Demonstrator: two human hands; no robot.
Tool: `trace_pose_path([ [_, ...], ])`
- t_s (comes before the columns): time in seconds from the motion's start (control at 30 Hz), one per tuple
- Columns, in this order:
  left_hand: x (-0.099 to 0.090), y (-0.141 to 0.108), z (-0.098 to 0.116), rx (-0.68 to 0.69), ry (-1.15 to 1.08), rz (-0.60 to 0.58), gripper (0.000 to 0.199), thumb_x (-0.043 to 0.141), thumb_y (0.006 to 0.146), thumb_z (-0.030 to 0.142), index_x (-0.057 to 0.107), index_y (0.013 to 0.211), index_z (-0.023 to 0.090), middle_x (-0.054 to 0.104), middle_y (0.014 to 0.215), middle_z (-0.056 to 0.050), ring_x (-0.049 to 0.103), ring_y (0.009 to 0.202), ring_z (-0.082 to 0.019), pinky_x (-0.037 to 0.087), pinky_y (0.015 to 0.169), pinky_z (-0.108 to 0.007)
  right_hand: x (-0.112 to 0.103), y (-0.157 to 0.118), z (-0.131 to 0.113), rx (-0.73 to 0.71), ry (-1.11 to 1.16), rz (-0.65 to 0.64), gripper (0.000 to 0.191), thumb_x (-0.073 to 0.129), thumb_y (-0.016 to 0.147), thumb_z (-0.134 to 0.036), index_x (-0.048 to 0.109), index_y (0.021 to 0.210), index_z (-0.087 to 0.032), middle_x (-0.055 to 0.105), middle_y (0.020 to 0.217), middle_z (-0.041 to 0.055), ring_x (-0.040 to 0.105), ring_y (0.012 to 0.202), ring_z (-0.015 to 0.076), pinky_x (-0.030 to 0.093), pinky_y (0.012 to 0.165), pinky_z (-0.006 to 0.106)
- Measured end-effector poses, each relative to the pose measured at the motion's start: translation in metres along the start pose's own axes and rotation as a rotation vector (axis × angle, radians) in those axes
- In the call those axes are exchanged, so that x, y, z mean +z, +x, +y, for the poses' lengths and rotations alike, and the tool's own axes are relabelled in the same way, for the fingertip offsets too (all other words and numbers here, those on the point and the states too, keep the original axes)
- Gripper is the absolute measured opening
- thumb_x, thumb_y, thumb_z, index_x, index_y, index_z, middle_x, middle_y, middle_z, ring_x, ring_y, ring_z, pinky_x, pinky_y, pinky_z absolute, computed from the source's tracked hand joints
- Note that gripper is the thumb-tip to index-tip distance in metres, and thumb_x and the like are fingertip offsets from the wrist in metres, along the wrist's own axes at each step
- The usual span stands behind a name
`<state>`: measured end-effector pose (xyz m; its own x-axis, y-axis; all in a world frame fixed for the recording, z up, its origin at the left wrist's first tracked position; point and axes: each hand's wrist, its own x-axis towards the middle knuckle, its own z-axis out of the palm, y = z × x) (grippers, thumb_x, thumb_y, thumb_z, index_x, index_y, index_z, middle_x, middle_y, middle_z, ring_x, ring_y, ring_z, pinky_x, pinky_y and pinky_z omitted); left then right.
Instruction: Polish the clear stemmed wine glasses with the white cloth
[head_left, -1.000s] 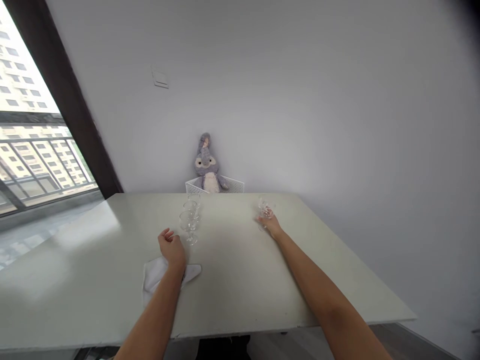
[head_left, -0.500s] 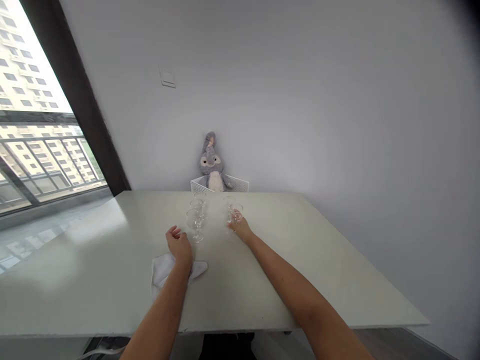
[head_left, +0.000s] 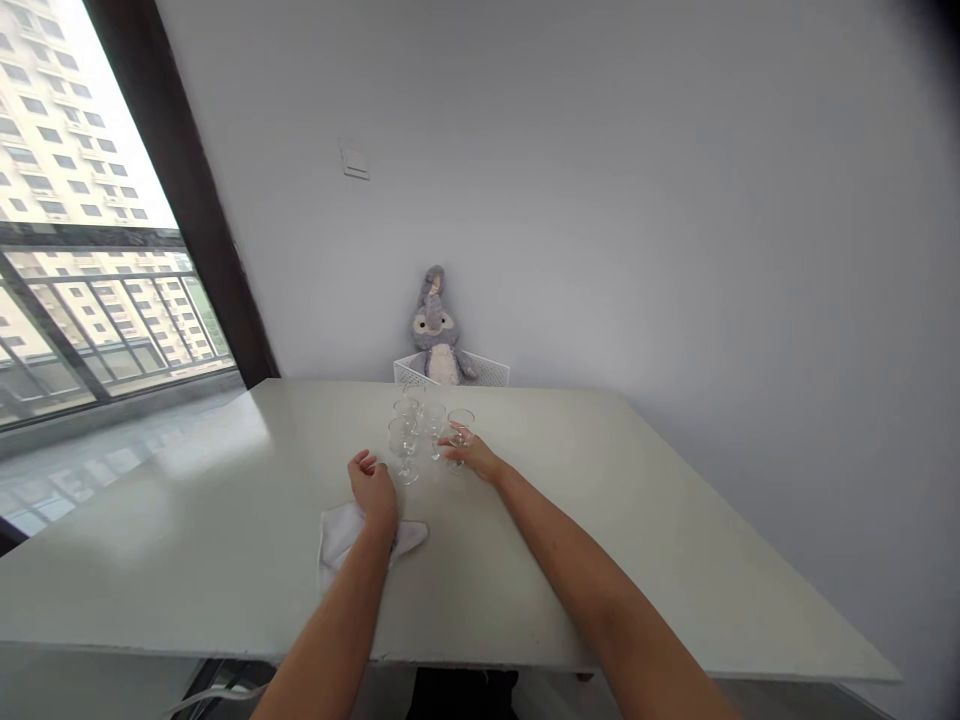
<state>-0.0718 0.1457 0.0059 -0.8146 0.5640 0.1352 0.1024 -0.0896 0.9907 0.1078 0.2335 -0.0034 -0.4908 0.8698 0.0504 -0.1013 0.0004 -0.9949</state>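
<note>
Head view: on the bench [head_left: 540,560] I have my right hand [head_left: 472,455] with fingers curled round a clear stemmed glass [head_left: 460,430], upright, just right of the four other glasses [head_left: 403,438], which stand close together. My left hand [head_left: 373,488] holds nothing, fingers loosely curled and partly open, near the closest of those, its forearm over a white cloth [head_left: 340,530]. Plush toy [head_left: 442,362] sits in a white basket [head_left: 491,373] beyond the far edge.

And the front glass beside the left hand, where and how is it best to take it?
I would pinch the front glass lightly by its stem, coming from the near left side, where the left hand is. It stands upright, and the stem is narrow between bowl and foot. Other glasses crowd it behind and to the right.
</note>
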Motion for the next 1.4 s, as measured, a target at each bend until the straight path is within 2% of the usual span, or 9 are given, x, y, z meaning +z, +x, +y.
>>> trace_pose_path([
  [0.2,0.004,0.001,-0.003,-0.052,0.033,-0.128,0.037,0.047,0.061,0.009,0.05,0.096,0.02,0.056,0.085,-0.001,0.049,0.063,-0.009,0.039,0.061,-0.024,0.008,-0.011,0.011,-0.017,-0.043,0.023,0.068,0.07,0.059,-0.028,0.043,0.121,-0.021,0.06,0.106,0.0071,0.057,0.088,0.0146,0.043,0.077,0.028],
  [0.37,0.006,0.0,-0.004,-0.067,0.005,-0.257,0.039,0.046,0.06,0.007,0.052,0.096,0.021,0.057,0.084,-0.001,0.049,0.06,-0.009,0.039,0.06,-0.023,0.017,-0.022,0.02,-0.05,-0.216,0.126,0.043,0.062,0.066,-0.027,0.055,0.107,-0.019,0.061,0.099,0.0054,0.056,0.09,0.0156,0.043,0.077,0.03],
  [0.63,-0.001,-0.003,-0.01,-0.096,-0.079,-0.136,0.035,0.046,0.06,0.008,0.05,0.093,0.021,0.055,0.083,0.001,0.046,0.058,-0.007,0.037,0.058,-0.022,0.054,-0.052,0.011,-0.167,-0.772,0.223,0.016,0.054,0.072,-0.022,0.064,0.084,-0.017,0.061,0.092,0.0052,0.055,0.081,0.0149,0.04,0.073,0.027],
  [0.77,-0.004,-0.003,-0.006,-0.104,-0.16,-0.047,0.029,0.046,0.067,0.016,0.047,0.095,0.02,0.052,0.08,0.002,0.045,0.058,-0.007,0.037,0.058,-0.022,0.076,-0.053,0.008,-0.141,-0.844,0.165,0.011,0.055,0.073,-0.025,0.064,0.076,-0.019,0.063,0.077,0.0036,0.056,0.072,0.0159,0.038,0.067,0.026],
  [0.93,-0.006,-0.001,0.003,-0.117,-0.255,0.081,0.02,0.038,0.078,0.032,0.042,0.093,0.02,0.049,0.079,0.001,0.047,0.064,-0.008,0.037,0.06,-0.022,0.098,-0.047,0.004,-0.131,-0.845,0.151,0.008,0.056,0.071,-0.025,0.063,0.074,-0.02,0.063,0.073,0.0019,0.055,0.069,0.015,0.037,0.064,0.025],
  [1.07,-0.008,-0.001,0.008,-0.108,-0.298,0.128,0.022,0.035,0.08,0.037,0.042,0.091,0.02,0.049,0.079,0.001,0.046,0.065,-0.009,0.038,0.06,-0.023,0.102,-0.045,0.005,-0.123,-0.674,0.197,0.027,0.051,0.068,-0.014,0.059,0.092,-0.021,0.06,0.07,-0.0015,0.052,0.065,0.0128,0.039,0.066,0.025],
  [1.23,-0.007,-0.002,0.01,-0.111,-0.343,0.157,0.023,0.034,0.081,0.04,0.042,0.09,0.021,0.048,0.078,0.002,0.046,0.065,-0.009,0.037,0.06,-0.023,0.082,-0.03,-0.002,-0.042,-0.433,0.537,0.041,0.046,0.068,-0.014,0.05,0.108,-0.021,0.057,0.102,0.0045,0.053,0.074,0.0136,0.043,0.072,0.029],
  [1.3,-0.006,-0.001,0.009,-0.12,-0.348,0.166,0.022,0.036,0.08,0.04,0.042,0.089,0.021,0.048,0.077,0.002,0.046,0.065,-0.009,0.038,0.06,-0.023,0.073,-0.02,-0.006,0.026,-0.319,0.506,0.055,0.048,0.067,-0.016,0.04,0.121,-0.023,0.049,0.117,0.0068,0.053,0.07,0.0124,0.045,0.066,0.029],
  [1.4,-0.006,0.001,0.008,-0.128,-0.341,0.179,0.021,0.036,0.08,0.04,0.042,0.088,0.021,0.048,0.076,0.002,0.046,0.064,-0.009,0.038,0.06,-0.023,0.065,-0.007,-0.007,0.079,-0.175,0.392,0.064,0.05,0.068,-0.02,0.03,0.129,-0.023,0.048,0.118,0.0093,0.053,0.062,0.0101,0.045,0.054,0.025],
])
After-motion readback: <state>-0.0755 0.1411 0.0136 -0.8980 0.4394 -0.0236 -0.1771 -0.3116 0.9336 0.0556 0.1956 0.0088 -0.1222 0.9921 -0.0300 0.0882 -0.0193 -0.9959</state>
